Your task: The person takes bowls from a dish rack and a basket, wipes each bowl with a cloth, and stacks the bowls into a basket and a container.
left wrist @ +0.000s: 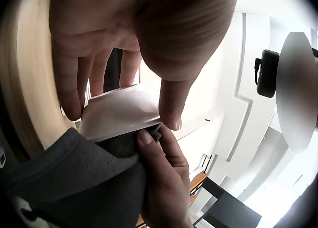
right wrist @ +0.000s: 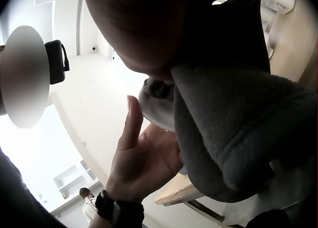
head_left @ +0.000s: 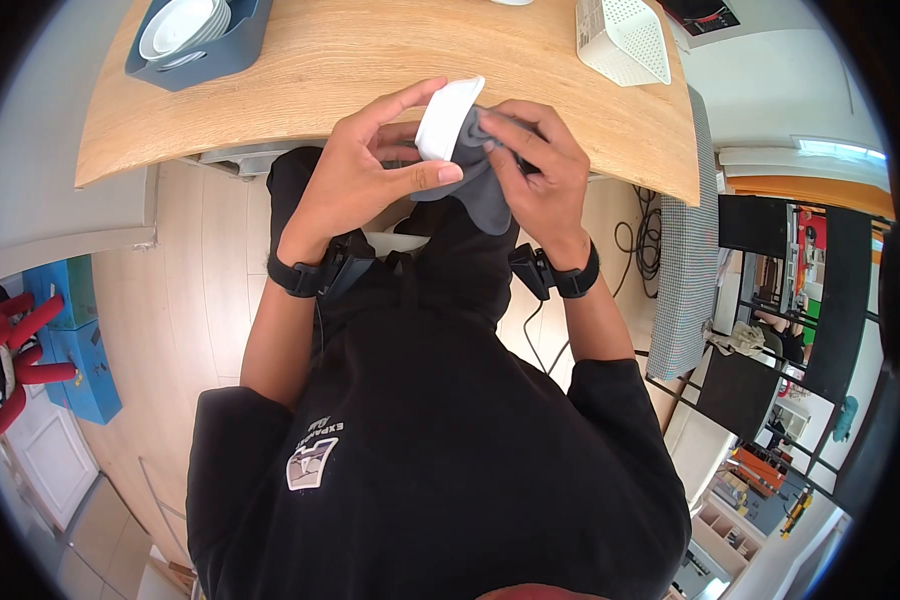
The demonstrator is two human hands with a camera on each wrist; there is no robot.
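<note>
A small white bowl (head_left: 444, 122) is tilted on its side near the table's front edge. My left hand (head_left: 365, 165) grips it from outside, fingertips at one side and thumb at the lower edge. My right hand (head_left: 548, 165) pinches a dark grey cloth (head_left: 485, 203) against the bowl's open side. In the left wrist view, part of the cloth (left wrist: 99, 176) lies along the rim of the bowl (left wrist: 121, 111), with the rest hanging in folds. The right wrist view shows the cloth (right wrist: 238, 126) draped large in front, hiding much of the bowl (right wrist: 156, 106).
On the wooden table (head_left: 390, 50), a blue-grey bin (head_left: 242, 55) at the far left holds stacked white dishes (head_left: 177, 28). A white perforated basket (head_left: 625, 45) stands at the far right. Dark cables (head_left: 645, 245) lie on the floor beside a checkered bench (head_left: 685, 270).
</note>
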